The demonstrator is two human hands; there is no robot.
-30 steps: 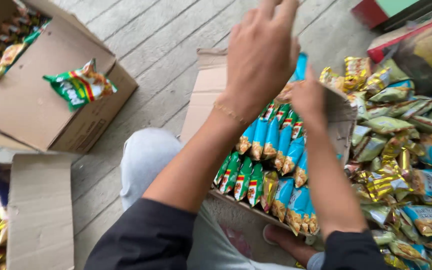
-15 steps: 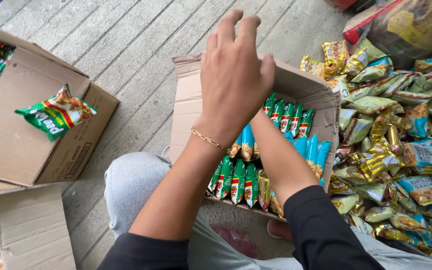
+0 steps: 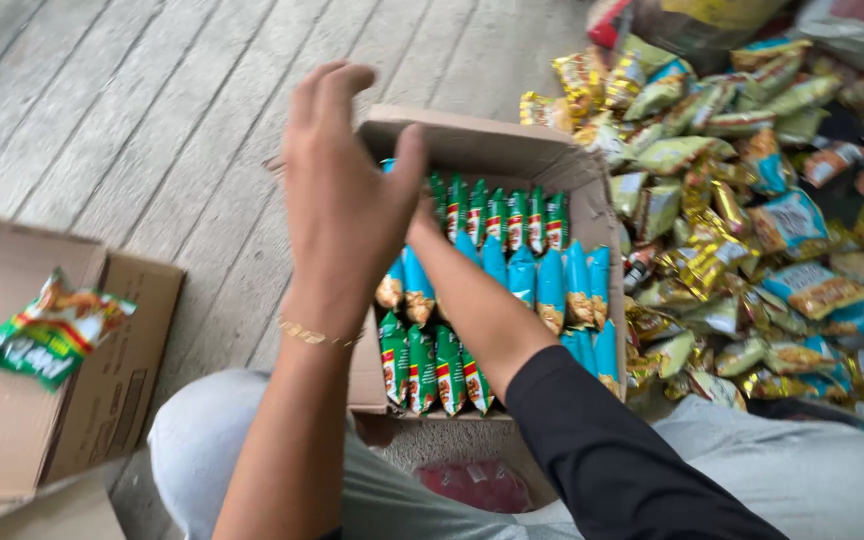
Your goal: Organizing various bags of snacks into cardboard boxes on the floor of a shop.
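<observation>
An open cardboard box (image 3: 492,135) stands between my knees, packed with upright rows of green snack packets (image 3: 497,215) and blue snack packets (image 3: 552,285). My left hand (image 3: 342,200) hovers over the box's left side with the thumb spread and nothing in it; a thin gold bracelet (image 3: 312,335) circles the wrist. My right arm, in a black sleeve, reaches into the box's far left part. My right hand (image 3: 425,218) is almost wholly hidden behind the left one, so its grip cannot be seen.
A big loose pile of yellow, green and blue snack packets (image 3: 752,200) lies on the floor to the right of the box. On the left, a second cardboard box (image 3: 12,420) bears one green packet (image 3: 52,330). Grey wooden planks (image 3: 152,120) run beyond.
My left hand has drifted left, from over the packets to over the box's left edge. My right hand has slid behind it into the box's far left part. More of the packet rows now shows.
</observation>
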